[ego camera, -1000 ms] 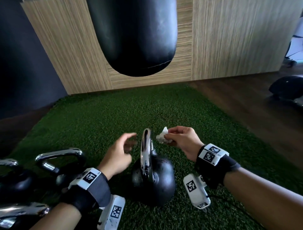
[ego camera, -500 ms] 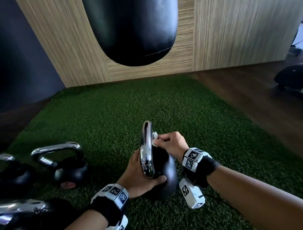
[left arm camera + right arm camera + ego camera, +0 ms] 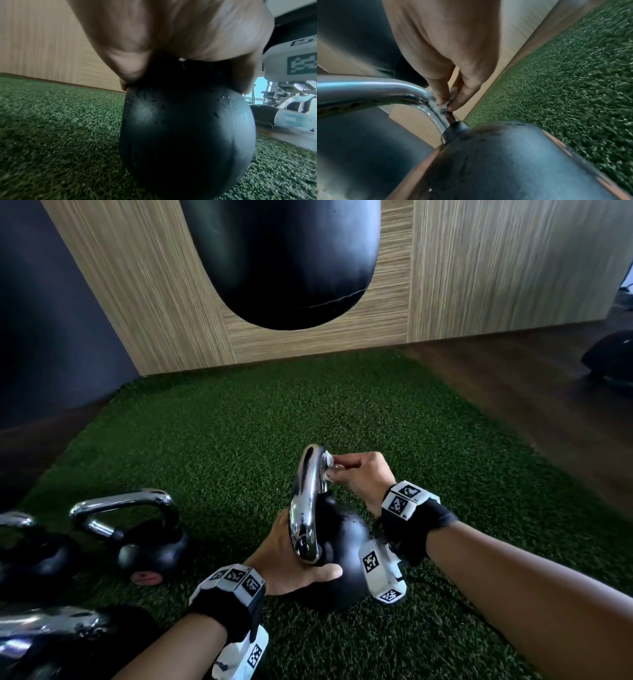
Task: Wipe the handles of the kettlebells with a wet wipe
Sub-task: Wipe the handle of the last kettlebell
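Note:
A black kettlebell (image 3: 342, 546) with a chrome handle (image 3: 306, 501) stands on the green turf in front of me. My left hand (image 3: 291, 563) grips the near base of the handle and the top of the ball (image 3: 185, 128), thumb across the front. My right hand (image 3: 356, 474) pinches a small white wet wipe (image 3: 328, 463) and presses it against the far upper side of the handle. In the right wrist view the wipe (image 3: 452, 94) sits between fingertips and the chrome bend (image 3: 412, 90). Most of the wipe is hidden by the fingers.
Other chrome-handled kettlebells stand at the left: one (image 3: 147, 539) close by, one (image 3: 27, 553) at the frame edge, one (image 3: 61, 635) at the lower left. A black punching bag (image 3: 284, 258) hangs ahead before a wood-panel wall. Dark wood floor lies to the right of the turf.
My left hand moved in from open air and took hold of the kettlebell. My right hand brought the wipe from beside the handle onto its upper far side.

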